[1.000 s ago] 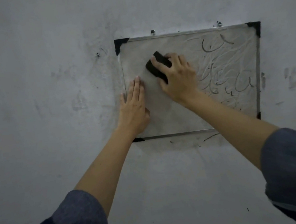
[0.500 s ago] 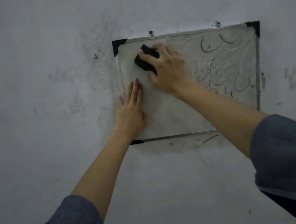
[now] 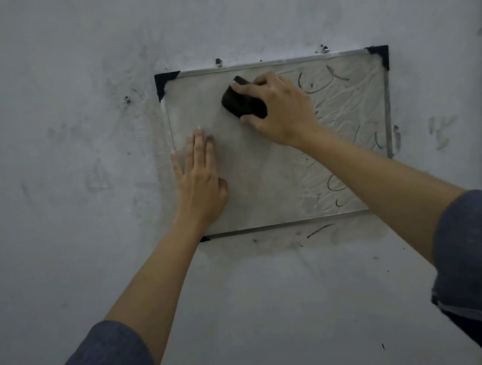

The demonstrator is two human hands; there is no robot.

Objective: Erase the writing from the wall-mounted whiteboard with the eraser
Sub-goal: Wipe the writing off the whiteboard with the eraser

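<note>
Black and soft-cornered, the eraser [image 3: 242, 102] is gripped by the right hand [image 3: 280, 109] against the upper middle of the metal-framed whiteboard [image 3: 252, 187]. The left hand [image 3: 201, 181] presses flat, fingers together, at its left edge. Smeared writing [image 3: 321, 80] remains rightward; the surrounding wall [image 3: 60, 145] is smudged grey.

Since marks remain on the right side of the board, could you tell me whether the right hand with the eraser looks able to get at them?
Probably yes. The right hand grips the eraser flat on the whiteboard, and the marks lie just beside it with nothing between. The left hand rests on the opposite side.
</note>
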